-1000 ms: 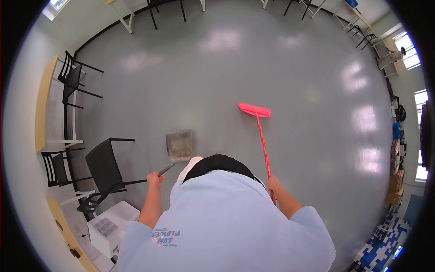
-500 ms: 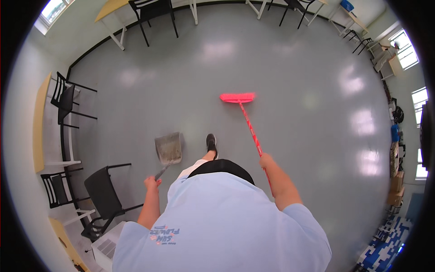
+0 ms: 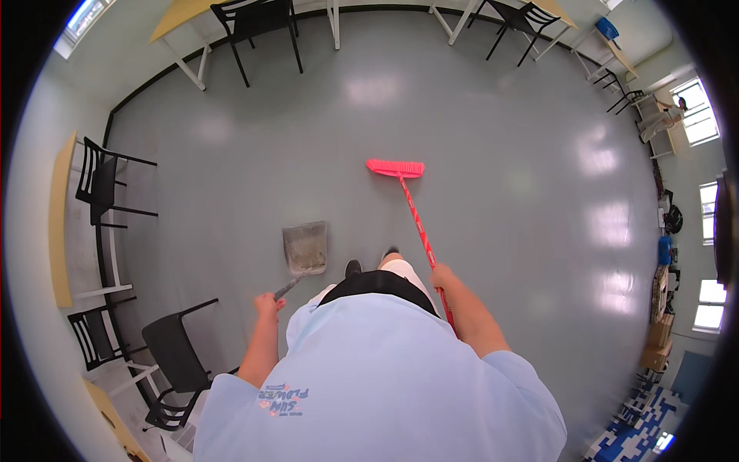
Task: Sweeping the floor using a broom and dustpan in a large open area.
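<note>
My left hand (image 3: 269, 306) is closed round the dark handle of a grey dustpan (image 3: 305, 248). The pan lies ahead of that hand, its wide edge facing away from me, with dusty marks inside. My right hand (image 3: 444, 278) grips the red patterned stick of a broom (image 3: 396, 169). The broom's bright pink head is out in front of me, bristles pointing away, at or close to the floor. Broom head and dustpan are apart, the head farther off and to the right.
Grey shiny floor (image 3: 500, 231) surrounds me. Black chairs (image 3: 175, 351) and pale wooden tables (image 3: 65, 223) line the left wall; more stand along the far wall. Cardboard boxes (image 3: 658, 343) sit at the right, and a person (image 3: 663, 119) is by the far right window.
The dustpan and my left hand have shifted right. The broom head and my right hand have moved slightly left. My feet have stepped, and the surroundings have shifted in view.
</note>
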A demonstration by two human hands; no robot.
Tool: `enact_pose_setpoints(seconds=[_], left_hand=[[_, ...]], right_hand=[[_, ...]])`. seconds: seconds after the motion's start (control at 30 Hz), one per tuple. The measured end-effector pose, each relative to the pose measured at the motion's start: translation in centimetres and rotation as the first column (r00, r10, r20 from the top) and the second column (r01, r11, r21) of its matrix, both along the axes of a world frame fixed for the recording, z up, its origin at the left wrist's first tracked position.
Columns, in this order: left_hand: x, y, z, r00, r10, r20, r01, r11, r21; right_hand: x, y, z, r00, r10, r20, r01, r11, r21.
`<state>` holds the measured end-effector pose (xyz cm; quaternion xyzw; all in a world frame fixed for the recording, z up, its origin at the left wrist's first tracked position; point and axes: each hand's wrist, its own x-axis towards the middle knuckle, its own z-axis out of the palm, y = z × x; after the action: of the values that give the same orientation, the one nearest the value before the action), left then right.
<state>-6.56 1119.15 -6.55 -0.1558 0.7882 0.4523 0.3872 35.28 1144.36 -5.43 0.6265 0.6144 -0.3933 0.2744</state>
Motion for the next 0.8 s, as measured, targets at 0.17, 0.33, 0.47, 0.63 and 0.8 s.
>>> enact_pose_setpoints(seconds=[0.17,0.33,0.47,0.63,0.8], left_hand=[[-0.5,5.9,0.3,0.999,-0.026,-0.018,0.028,0.997,0.070],[0.2,14.9,1.1,0.995,-0.075,-0.067,0.076,0.997,0.019],[-0.3,21.5,1.9,0.998,-0.021,-0.057,0.022,1.000,0.015],[-0.1,28.5,3.2,0.996,0.003,-0.087,-0.002,1.000,0.013],[1.1,34.4,5.0,0.996,0.040,-0.081,-0.036,0.998,0.051]], right_hand=[[-1.7,6.3,-0.9,0.993,-0.107,0.040,0.104,0.992,0.064],[-2.4,16.6,-1.8,0.999,-0.035,-0.006,0.035,0.999,0.024],[-3.0,25.2,-1.2,0.998,-0.005,-0.068,0.008,0.999,0.040],[-4.2,33.2,-1.2,0.997,0.076,-0.012,-0.076,0.997,0.016],[-5.4,39.7,-1.2,0.983,0.180,0.040,-0.180,0.984,-0.015]])
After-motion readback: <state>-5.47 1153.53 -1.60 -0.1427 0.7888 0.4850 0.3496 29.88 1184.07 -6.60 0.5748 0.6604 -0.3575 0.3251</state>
